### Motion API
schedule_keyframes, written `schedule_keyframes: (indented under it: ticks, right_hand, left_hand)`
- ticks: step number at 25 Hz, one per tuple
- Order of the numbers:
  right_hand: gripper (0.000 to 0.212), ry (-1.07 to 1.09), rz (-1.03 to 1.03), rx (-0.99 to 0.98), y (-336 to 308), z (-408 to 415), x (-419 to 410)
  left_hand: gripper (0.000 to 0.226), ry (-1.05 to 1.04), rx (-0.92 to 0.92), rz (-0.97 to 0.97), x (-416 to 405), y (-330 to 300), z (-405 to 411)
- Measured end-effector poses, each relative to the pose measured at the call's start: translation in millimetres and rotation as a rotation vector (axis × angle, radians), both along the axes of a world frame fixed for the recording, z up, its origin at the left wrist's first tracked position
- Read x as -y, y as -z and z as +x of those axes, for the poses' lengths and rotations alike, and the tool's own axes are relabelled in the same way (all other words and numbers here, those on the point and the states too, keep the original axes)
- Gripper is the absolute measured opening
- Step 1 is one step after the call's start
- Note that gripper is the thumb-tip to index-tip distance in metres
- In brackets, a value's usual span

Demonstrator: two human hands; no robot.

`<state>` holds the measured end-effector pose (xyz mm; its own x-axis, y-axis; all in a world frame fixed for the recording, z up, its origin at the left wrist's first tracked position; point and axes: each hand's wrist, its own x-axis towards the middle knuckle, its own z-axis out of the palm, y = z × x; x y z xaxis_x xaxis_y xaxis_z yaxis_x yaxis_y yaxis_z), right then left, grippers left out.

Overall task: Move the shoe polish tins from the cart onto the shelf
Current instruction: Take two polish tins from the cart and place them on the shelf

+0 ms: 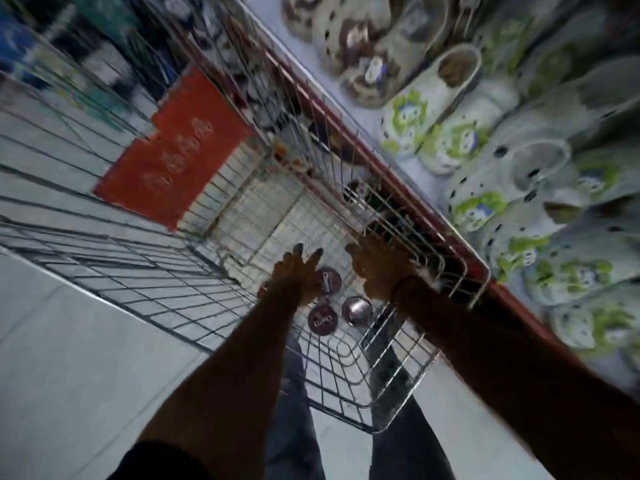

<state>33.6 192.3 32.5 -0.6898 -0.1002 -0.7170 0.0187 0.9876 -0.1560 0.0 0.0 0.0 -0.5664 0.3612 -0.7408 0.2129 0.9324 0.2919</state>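
Observation:
Both my arms reach down into a wire shopping cart (346, 393). Three round dark shoe polish tins lie on its floor: one (329, 281) right under my left hand's fingers, one with white lettering (322, 320) nearer to me, and a shiny one (356, 310) to its right. My left hand (298, 275) hovers with fingers spread, touching or just above the first tin. My right hand (379, 268) is down by the cart's right wall, fingers curled; what it holds, if anything, is hidden. The image is motion-blurred.
A shelf (346, 98) with a red front edge runs along the right, filled with white clogs (433, 109) with green prints. A red panel (173, 150) hangs on the cart's far end. Pale tiled floor (69, 341) lies to the left.

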Motion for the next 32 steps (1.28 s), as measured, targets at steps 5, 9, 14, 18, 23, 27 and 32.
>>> schedule_keyframes:
  ticks: [5,9,14,18,23,27,32]
  right_hand:
    - [0.045,-0.158,0.15,0.038,63,-4,-2]
    - [0.052,-0.004,0.091,0.018,65,-3,-3]
    - [0.064,0.204,-0.063,-0.088,-32,-23,16]
    - [0.083,0.265,-0.22,-0.315,-144,-62,47]
    - [0.078,0.359,-0.347,-0.751,-291,-108,50]
    - [0.074,0.427,-0.333,-0.991,-387,-110,7]
    - [0.075,0.575,-0.175,-1.187,-448,-71,-77]
  left_hand:
    - [0.07,-0.03,-0.021,-0.02,-38,61,42]
    - [0.056,-0.045,-0.139,-0.032,-44,56,32]
    - [0.077,-0.059,-0.227,0.001,-9,-52,-25]
    - [0.078,-0.09,-0.378,0.067,29,-172,-74]
    - [0.071,-0.171,-0.751,0.325,48,-313,-127]
    - [0.074,-0.167,-0.924,0.541,18,-406,-142]
    - [0.057,-0.011,-0.974,0.829,-82,-466,-130]
